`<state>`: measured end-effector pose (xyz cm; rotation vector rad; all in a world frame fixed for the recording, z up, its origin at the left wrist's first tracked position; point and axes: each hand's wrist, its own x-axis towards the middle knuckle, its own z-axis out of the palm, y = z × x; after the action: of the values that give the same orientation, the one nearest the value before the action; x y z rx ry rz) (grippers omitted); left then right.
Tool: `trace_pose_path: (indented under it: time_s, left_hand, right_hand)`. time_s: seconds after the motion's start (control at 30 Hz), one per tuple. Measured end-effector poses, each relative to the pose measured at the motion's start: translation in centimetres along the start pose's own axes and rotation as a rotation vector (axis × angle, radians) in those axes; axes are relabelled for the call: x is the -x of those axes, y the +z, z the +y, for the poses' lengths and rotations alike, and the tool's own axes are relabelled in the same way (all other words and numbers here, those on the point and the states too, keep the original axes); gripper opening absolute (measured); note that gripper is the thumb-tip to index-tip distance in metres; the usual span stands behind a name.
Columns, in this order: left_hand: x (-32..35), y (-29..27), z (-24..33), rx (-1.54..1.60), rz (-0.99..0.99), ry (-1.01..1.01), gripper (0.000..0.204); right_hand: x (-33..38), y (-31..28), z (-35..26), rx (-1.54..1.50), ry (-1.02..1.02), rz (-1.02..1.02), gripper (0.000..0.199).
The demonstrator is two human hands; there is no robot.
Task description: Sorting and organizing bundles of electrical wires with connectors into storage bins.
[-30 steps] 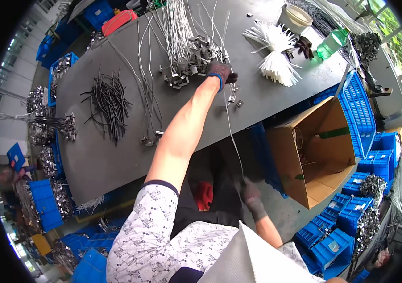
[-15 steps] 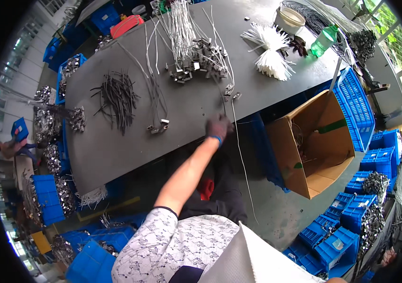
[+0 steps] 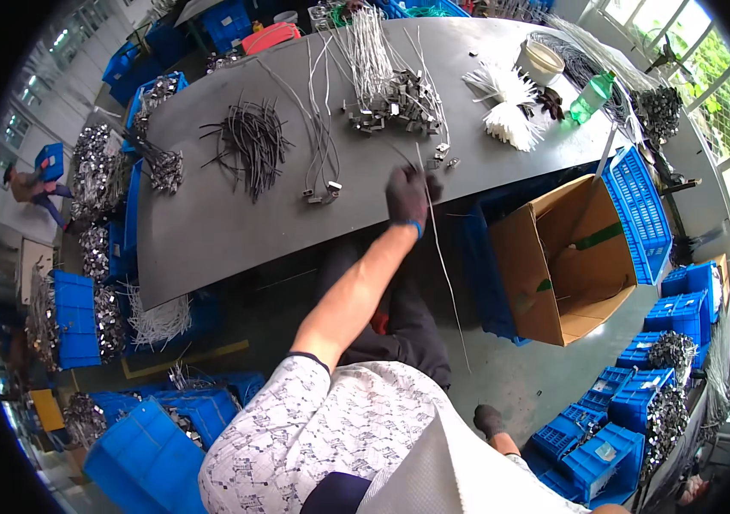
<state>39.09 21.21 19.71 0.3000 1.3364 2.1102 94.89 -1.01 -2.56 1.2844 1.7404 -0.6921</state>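
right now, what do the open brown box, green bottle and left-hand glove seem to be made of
Open brown box: likely cardboard, matte, with flat panels. Green bottle: probably plastic, glossy and translucent, since light passes through. Left-hand glove: perhaps knitted fabric, dull and dark; blur hides any weave.

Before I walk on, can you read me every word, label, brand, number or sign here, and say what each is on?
None can be read.
Pale label on the blue plastic crate, lower right: too small.
Dark print on the white short-sleeved shirt: no words can be made out.
Long, thin, pale strand by the dark-gloved left hand: no lettering visible.
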Motion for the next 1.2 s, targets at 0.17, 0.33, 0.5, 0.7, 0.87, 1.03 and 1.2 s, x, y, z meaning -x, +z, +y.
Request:
trace_pose_path:
  time_s: [0.17, 0.33, 0.5, 0.7, 0.87, 1.03, 1.2]
  left_hand:
    - [-4.5, -0.6, 9.3, 0.048, 0.105, 0.339, 0.017]
    - [-4.5, -5.6, 9.1, -0.073, 0.092, 0.269, 0.019]
    - [-2.9, -11.5, 6.4, -0.015, -0.509, -0.392, 0.025]
    - [0.0, -12.1, 7.0, -0.245, -0.276, -0.272, 0.021]
    - [0.2, -10.2, 1.3, -0.392, -0.142, -0.020, 0.023]
    - [1.7, -11.6, -0.4, -0.584, -0.263, 0.023, 0.023]
    - [3.1, -14.6, -0.3, -0.576, -0.248, -0.061, 0.025]
  right_hand:
    - [-4.3, -0.1, 0.3, -0.004, 0.004, 0.021, 0.028]
    - [-3.3, -2.5, -1.2, -0.013, -0.124, 0.070, 0.024]
    - [0.4, -3.7, -1.8, -0.020, -0.048, -0.024, 0.023]
    - [-2.9, -3.9, 0.2, -0.085, -0.068, -0.153, 0.025]
    - [-6.7, -18.3, -17.2, -0.165, -0.879, 0.760, 0.017]
    - [-2.1, -32.6, -33.7, -1.010, -1.009, 0.626, 0.030]
    - [-5.2, -37.1, -39.5, -0.591, -1.179, 0.950, 0.035]
